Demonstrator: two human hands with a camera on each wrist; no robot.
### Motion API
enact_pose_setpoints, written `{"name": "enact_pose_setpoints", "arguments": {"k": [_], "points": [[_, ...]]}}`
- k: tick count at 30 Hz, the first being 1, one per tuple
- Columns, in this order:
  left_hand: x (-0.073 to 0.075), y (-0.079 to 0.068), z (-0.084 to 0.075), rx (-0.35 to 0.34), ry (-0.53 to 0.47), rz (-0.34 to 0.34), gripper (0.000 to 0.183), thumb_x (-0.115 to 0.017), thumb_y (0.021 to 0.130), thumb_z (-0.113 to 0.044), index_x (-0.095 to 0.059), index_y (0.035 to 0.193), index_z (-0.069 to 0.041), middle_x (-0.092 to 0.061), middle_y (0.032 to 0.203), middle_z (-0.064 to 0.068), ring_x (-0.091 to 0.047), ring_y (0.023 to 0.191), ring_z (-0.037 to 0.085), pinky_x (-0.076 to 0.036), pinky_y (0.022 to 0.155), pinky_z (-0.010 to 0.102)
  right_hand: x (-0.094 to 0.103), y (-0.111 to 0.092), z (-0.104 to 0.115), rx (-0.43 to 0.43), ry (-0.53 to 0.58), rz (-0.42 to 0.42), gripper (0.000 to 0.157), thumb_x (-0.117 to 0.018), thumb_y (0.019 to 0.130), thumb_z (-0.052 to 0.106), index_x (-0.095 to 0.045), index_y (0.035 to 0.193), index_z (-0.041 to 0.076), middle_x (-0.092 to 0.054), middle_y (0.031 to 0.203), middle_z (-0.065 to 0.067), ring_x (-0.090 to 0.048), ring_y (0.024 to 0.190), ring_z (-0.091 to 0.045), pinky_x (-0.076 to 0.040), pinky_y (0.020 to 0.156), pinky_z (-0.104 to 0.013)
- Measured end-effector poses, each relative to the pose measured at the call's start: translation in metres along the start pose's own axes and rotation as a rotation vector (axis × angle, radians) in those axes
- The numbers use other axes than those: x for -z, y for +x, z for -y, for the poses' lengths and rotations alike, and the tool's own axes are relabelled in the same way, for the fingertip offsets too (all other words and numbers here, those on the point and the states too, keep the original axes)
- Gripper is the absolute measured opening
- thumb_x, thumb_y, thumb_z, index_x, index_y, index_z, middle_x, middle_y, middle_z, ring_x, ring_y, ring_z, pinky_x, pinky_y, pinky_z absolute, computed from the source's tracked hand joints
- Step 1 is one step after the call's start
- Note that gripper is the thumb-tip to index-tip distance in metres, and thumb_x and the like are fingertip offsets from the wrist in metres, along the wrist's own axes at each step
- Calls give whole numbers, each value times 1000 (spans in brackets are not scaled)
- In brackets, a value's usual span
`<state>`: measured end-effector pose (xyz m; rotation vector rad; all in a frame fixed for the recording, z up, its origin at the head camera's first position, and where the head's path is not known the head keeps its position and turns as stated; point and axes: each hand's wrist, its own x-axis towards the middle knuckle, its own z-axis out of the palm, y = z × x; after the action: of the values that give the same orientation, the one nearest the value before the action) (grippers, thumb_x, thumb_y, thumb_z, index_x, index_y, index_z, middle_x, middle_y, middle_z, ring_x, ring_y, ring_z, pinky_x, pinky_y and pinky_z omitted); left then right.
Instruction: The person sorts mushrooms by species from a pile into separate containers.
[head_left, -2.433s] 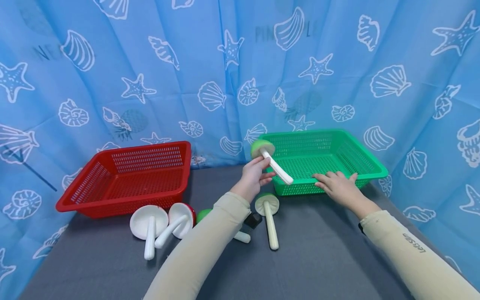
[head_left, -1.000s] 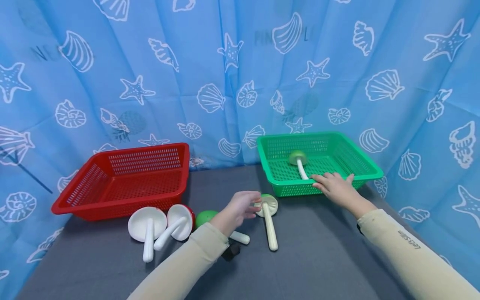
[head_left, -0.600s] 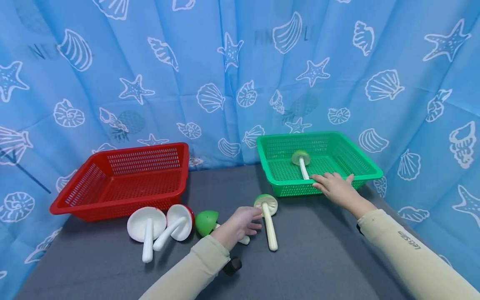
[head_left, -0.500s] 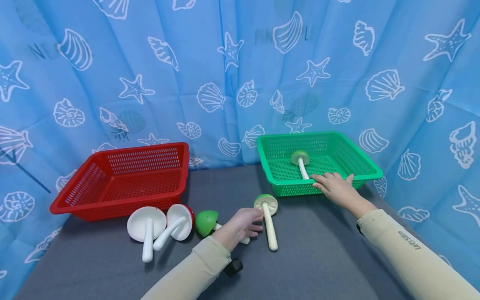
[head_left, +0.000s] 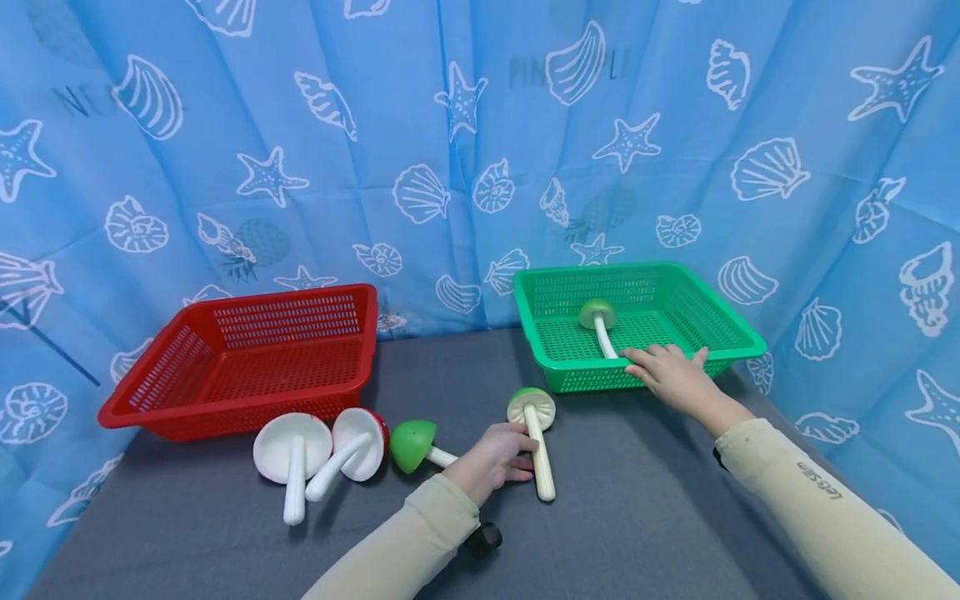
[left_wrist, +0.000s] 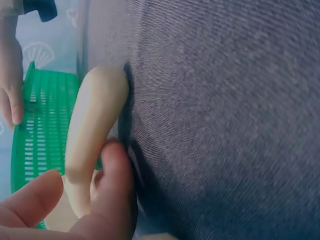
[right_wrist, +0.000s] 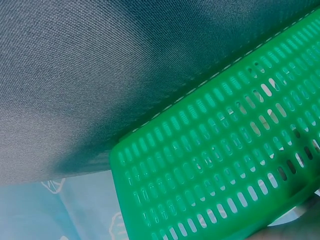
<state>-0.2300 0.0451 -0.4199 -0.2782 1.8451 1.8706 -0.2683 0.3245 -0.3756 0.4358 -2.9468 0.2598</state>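
Note:
My left hand [head_left: 497,458] is at the stem of a toy mushroom [head_left: 539,458] with a green cap and cream stem, which lies on the dark cloth. In the left wrist view its stem [left_wrist: 95,120] lies between thumb and curled fingers, thumb tip right at its edge. My right hand [head_left: 672,379] rests, fingers extended, on the near rim of a green basket [head_left: 720,354]. Another green-capped mushroom [head_left: 597,317] leans inside that basket, stem toward the front rim. Left of my left hand lies a further green-capped mushroom [head_left: 412,446], its stem end hidden by the hand.
A red basket [head_left: 247,408] stands at the back left. Before it lie a white mushroom [head_left: 294,458], underside up, and a red-capped mushroom [head_left: 356,450]. A blue shell-print curtain [head_left: 465,233] hangs behind the cloth-covered table [head_left: 622,517].
My left hand set a green-capped mushroom into the green basket, let go and came back to the one on the table, its fingers now around the stem. The right hand stays at the rim.

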Motion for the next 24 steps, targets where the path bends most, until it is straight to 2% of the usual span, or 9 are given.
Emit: {"name": "enact_pose_setpoints", "arguments": {"k": [5, 9, 12, 17, 24], "points": [[-4, -1, 0, 1, -24, 6, 47, -57, 95, 3, -47, 141, 4, -63, 104, 18, -64, 91, 33, -58, 86, 46, 1, 0, 1, -2, -13, 17, 40, -54, 104, 28, -58, 138, 7, -62, 118, -26, -52, 112, -55, -8, 89, -93], [-4, -2, 0, -15, -34, 8, 46, -59, 96, 2, -49, 141, 2, -59, 93, 10, -60, 79, 24, -59, 72, 35, 2, -1, 1, 0, -15, 24, 41, -53, 104, 29, -58, 138, 7, -62, 118, -26, -51, 111, -55, -9, 88, -94], [-3, -4, -1, -41, -56, -9, 48, -59, 95, 2, -49, 141, 2, -60, 91, 10, -59, 73, 20, -57, 63, 29, 3, -1, 2, 0, -18, 26, 41, -54, 104, 29, -57, 138, 6, -61, 120, -27, -51, 112, -55, -9, 89, -93], [1, -11, -11, -79, -114, -58, 52, -60, 95, 1, -46, 145, 2, -64, 96, 12, -60, 70, 17, -55, 59, 25, 2, -1, 2, 0, -15, 27, 41, -54, 104, 28, -57, 138, 6, -61, 120, -27, -51, 112, -55, -8, 89, -93], [10, -18, -40, -91, -190, -72, 54, -58, 99, -3, -44, 150, -3, -63, 120, 22, -60, 79, 20, -54, 64, 25, 2, -1, 2, 3, -3, 11, 42, -55, 103, 29, -57, 139, 7, -62, 119, -26, -52, 112, -53, -7, 90, -93]]}}
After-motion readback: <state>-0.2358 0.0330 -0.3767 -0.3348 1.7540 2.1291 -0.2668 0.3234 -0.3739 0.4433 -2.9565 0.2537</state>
